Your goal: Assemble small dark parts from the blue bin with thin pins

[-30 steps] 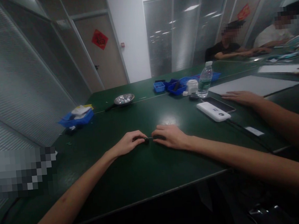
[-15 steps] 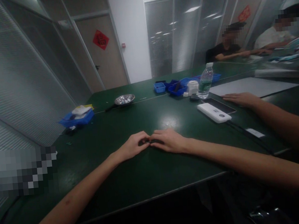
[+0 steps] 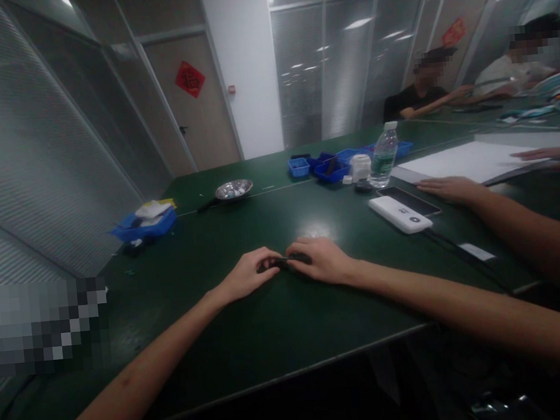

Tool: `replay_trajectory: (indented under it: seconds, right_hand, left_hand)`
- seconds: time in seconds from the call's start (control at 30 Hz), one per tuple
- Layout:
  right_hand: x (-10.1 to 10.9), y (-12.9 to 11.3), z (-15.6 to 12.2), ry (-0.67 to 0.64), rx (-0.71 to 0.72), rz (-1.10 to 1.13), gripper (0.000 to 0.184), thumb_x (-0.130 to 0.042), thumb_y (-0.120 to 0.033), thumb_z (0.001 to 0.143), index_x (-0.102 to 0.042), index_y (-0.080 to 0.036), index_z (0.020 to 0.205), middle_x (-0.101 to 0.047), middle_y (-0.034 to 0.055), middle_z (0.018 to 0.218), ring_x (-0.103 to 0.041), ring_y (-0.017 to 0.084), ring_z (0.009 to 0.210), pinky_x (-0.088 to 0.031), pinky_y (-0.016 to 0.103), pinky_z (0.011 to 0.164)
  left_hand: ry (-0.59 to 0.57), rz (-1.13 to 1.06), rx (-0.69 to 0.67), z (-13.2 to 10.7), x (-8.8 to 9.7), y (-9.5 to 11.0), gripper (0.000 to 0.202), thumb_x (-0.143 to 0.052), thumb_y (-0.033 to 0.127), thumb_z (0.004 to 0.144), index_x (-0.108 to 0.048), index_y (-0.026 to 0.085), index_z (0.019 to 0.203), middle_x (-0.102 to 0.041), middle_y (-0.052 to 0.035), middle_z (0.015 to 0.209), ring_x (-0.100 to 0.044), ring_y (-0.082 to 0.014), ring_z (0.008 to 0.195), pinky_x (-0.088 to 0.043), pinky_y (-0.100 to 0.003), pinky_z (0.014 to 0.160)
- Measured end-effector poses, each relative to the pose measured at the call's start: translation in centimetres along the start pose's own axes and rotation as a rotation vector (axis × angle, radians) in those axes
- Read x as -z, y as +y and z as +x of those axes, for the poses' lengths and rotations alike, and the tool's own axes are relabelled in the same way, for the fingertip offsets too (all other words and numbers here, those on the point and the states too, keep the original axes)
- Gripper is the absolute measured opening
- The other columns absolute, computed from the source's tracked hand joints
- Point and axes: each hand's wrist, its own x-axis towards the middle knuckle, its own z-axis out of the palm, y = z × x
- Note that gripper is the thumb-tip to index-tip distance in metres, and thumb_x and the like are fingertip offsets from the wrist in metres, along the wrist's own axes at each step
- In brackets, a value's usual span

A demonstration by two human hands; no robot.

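Observation:
Close to the table's front edge, my left hand [image 3: 249, 275] curls its thumb and fingers round one end of a slim dark thing [image 3: 283, 260]. My right hand [image 3: 322, 260] lies just to the right, its fingers bent over the other end. Between the fingertips a short, thin stretch shows with a greyish glint; its kind is too small and dark to tell. Both hands rest low over the green table [image 3: 234, 358], with a small gap between them.
A pan [image 3: 234, 189] with small pieces in it stands farther back. Blue baskets [image 3: 298, 166], a water bottle [image 3: 384, 155], a white power bank [image 3: 400, 214] and a phone [image 3: 409, 200] lie beyond my right hand. Another person's hand [image 3: 447, 189] rests by white paper [image 3: 481, 159].
My hands have drawn slightly apart, and more of the thin dark thing shows between them. At the right, the neighbour's other hand has come into view over the paper.

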Motion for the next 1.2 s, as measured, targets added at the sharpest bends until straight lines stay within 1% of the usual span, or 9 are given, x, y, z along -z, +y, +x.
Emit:
replay_trajectory:
  seconds: [0.1,0.17,0.27,0.4,0.6,0.73,0.93,1.03,1.2]
  right_hand:
    - [0.1,-0.1,0.1,-0.014,-0.005,-0.013,0.026,-0.058,-0.039,0.102,-0.07,-0.021,0.117,-0.072,0.0068,0.103,-0.066,0.02,0.085,-0.043,0.029,0.072]
    - [0.1,0.0,0.1,-0.034,-0.009,-0.015,0.028,-0.056,-0.04,0.104,-0.07,-0.021,0.118,-0.073,0.0069,0.102,-0.067,0.02,0.085,-0.044,0.029,0.072]
    - [0.0,0.2,0.2,-0.064,-0.016,-0.018,0.031,-0.051,-0.041,0.106,-0.072,-0.022,0.119,-0.075,0.007,0.102,-0.069,0.021,0.086,-0.044,0.03,0.072]
    - [0.0,0.3,0.3,-0.081,-0.021,-0.014,0.033,-0.049,-0.041,0.107,-0.073,-0.022,0.119,-0.077,0.0072,0.103,-0.07,0.021,0.086,-0.045,0.031,0.074]
    - [0.1,0.1,0.3,-0.069,-0.056,-0.004,0.033,-0.047,-0.038,0.108,-0.074,-0.019,0.115,-0.077,0.0075,0.1,-0.069,0.02,0.082,-0.043,0.029,0.072]
    - [-0.1,0.3,0.2,-0.076,-0.057,-0.001,0.033,-0.047,-0.039,0.108,-0.074,-0.019,0.113,-0.077,0.0068,0.094,-0.068,0.018,0.077,-0.041,0.028,0.07]
    - [-0.1,0.5,0.2,-0.094,-0.073,0.038,0.033,-0.047,-0.039,0.108,-0.073,-0.021,0.117,-0.077,0.007,0.098,-0.069,0.019,0.08,-0.043,0.029,0.072]
    - [0.1,0.4,0.3,-0.101,-0.086,0.031,0.033,-0.048,-0.039,0.107,-0.074,-0.02,0.117,-0.077,0.0075,0.096,-0.069,0.019,0.078,-0.044,0.029,0.072]
    - [0.3,0.3,0.2,-0.095,-0.088,0.045,0.034,-0.046,-0.039,0.108,-0.073,-0.02,0.117,-0.077,0.007,0.094,-0.069,0.019,0.078,-0.044,0.029,0.072]
  left_hand:
    - [0.018,-0.005,0.031,-0.1,0.1,0.2,0.036,-0.063,0.035,0.098,-0.066,0.02,0.131,-0.066,-0.0049,0.101,-0.058,-0.0173,0.085,-0.047,-0.028,0.073]
    - [0.024,-0.007,0.02,-0.1,0.2,0.3,0.04,-0.063,0.035,0.099,-0.063,0.021,0.137,-0.066,-0.005,0.103,-0.058,-0.0172,0.086,-0.047,-0.028,0.073]
    - [0.006,0.002,-0.02,-0.3,0.2,0.4,0.038,-0.062,0.034,0.1,-0.064,0.023,0.136,-0.066,-0.0056,0.108,-0.06,-0.0177,0.09,-0.048,-0.029,0.078]
    - [0.019,0.022,-0.029,-0.3,0.1,0.3,0.035,-0.063,0.033,0.099,-0.066,0.023,0.133,-0.066,-0.0051,0.105,-0.06,-0.0176,0.089,-0.048,-0.029,0.077]
    - [0.03,-0.013,0.025,-0.2,-0.1,0.0,0.048,-0.066,0.032,0.097,-0.058,0.021,0.143,-0.066,-0.0056,0.105,-0.061,-0.0182,0.09,-0.05,-0.03,0.078]
    - [-0.003,0.036,-0.035,-0.2,0.0,0.0,0.051,-0.062,0.029,0.1,-0.054,0.026,0.15,-0.065,-0.0054,0.108,-0.06,-0.0177,0.091,-0.051,-0.031,0.081]
    - [-0.031,0.24,-0.138,-0.6,0.3,0.2,0.044,-0.051,0.028,0.105,-0.057,0.032,0.148,-0.062,-0.0083,0.12,-0.06,-0.0215,0.106,-0.052,-0.036,0.092]
    - [-0.013,0.314,-0.149,-0.7,0.5,-0.3,0.043,-0.05,0.027,0.106,-0.058,0.03,0.148,-0.062,-0.0089,0.121,-0.06,-0.0224,0.108,-0.052,-0.038,0.093]
    - [0.019,0.329,-0.13,-1.0,1.4,-1.8,0.039,-0.051,0.028,0.105,-0.062,0.027,0.142,-0.063,-0.009,0.123,-0.061,-0.0229,0.111,-0.052,-0.039,0.096]
